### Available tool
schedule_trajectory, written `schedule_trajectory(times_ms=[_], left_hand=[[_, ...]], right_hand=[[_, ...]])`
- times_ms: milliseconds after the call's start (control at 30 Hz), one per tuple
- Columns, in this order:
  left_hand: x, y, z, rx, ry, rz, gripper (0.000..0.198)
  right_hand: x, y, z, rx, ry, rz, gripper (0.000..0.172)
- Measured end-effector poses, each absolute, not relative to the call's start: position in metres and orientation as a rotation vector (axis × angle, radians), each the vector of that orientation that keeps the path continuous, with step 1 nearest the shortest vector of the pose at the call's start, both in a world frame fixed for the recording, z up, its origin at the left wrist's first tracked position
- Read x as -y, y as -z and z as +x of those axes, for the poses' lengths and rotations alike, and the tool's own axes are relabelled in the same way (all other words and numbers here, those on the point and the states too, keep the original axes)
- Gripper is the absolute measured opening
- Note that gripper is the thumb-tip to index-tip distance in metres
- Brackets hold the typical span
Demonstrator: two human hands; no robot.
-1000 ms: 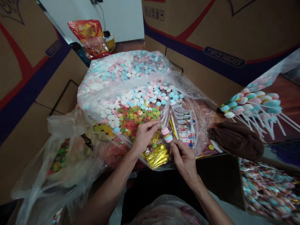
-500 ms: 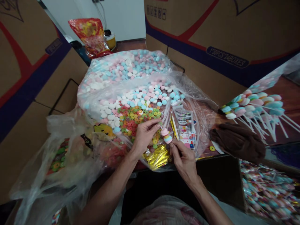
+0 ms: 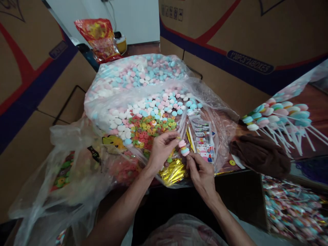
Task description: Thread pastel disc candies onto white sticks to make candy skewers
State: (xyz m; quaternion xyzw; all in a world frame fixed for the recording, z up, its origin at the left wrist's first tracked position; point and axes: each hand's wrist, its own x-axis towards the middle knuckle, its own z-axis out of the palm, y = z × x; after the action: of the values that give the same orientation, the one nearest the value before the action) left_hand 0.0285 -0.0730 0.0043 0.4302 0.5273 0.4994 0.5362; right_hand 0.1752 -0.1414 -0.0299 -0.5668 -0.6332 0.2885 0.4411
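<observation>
My right hand [image 3: 201,172] is closed at the lower end of a marshmallow skewer [image 3: 183,149], with pink, yellow and blue pieces stacked on it. At its upper end my left hand [image 3: 164,147] pinches a small yellowish gummy ring [image 3: 178,137], close against the top pink piece. Beneath my hands lie gold twist ties [image 3: 174,172]. Loose gummy rings [image 3: 145,131] in red, green and yellow are heaped just beyond my left hand. Behind them spread pink, white and blue marshmallows [image 3: 156,106], partly under clear plastic. Printed wrappers [image 3: 202,136] lie right of the skewer.
Finished marshmallow skewers [image 3: 284,114] lie in a pile at the right, beside a brown cloth [image 3: 261,155]. Below is a box of wrapped candy [image 3: 294,208]. Large cartons [image 3: 230,34] stand behind and at the left. A plastic bag of gummies [image 3: 64,174] hangs over the left side.
My left hand has shifted slightly right, and a yellowish gummy ring now shows at the skewer's upper end, where a bare white tip showed before. The right hand has barely moved.
</observation>
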Motion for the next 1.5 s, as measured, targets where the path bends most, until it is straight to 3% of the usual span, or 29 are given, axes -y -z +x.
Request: schedule_trajectory(times_ms=[167, 967, 1133, 1267, 1500], left_hand=[[0.076, -0.004, 0.030, -1.178, -1.179, 0.925, 0.042], [0.083, -0.009, 0.041, -1.060, -1.047, 0.684, 0.042], [0.061, -0.019, 0.025, -1.091, -1.072, 1.002, 0.033], [0.018, -0.029, -0.007, -1.459, -1.112, 1.447, 0.017], [-0.035, -0.028, -0.001, -1.800, -0.753, 1.950, 0.026]], right_hand=[[0.142, 0.029, 0.175, 1.586, -0.693, -1.403, 0.020], [0.136, 0.019, 0.173, 1.387, -0.895, -1.345, 0.028], [0.131, 0.015, 0.172, 1.360, -0.870, -1.338, 0.025], [0.134, 0.019, 0.171, 1.335, -0.869, -1.351, 0.025], [0.133, 0.023, 0.171, 1.356, -0.829, -1.322, 0.024]])
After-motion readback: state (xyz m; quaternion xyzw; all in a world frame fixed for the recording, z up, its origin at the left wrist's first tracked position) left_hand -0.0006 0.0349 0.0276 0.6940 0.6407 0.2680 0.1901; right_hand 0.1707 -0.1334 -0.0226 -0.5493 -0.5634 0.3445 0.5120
